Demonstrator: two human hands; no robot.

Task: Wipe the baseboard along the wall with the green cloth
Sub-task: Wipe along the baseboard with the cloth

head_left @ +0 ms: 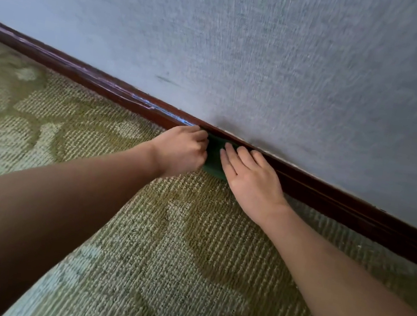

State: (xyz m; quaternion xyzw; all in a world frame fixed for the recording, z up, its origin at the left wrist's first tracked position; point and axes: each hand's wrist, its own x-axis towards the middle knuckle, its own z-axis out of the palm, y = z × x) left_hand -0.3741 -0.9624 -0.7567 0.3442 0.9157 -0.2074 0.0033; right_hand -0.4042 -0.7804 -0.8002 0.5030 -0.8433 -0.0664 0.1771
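A dark brown baseboard [78, 73] runs diagonally from upper left to lower right at the foot of the wall. The green cloth [213, 156] lies against it in the middle of the view, mostly hidden between my hands. My left hand [181, 149] has its fingers curled and grips the cloth's left edge. My right hand [249, 176] lies flat with straight fingers, pressing the cloth against the baseboard.
A grey-blue textured wall [272, 58] fills the upper part of the view, with a small dark scuff above the baseboard. A patterned green and cream carpet [160, 246] covers the floor up to the baseboard.
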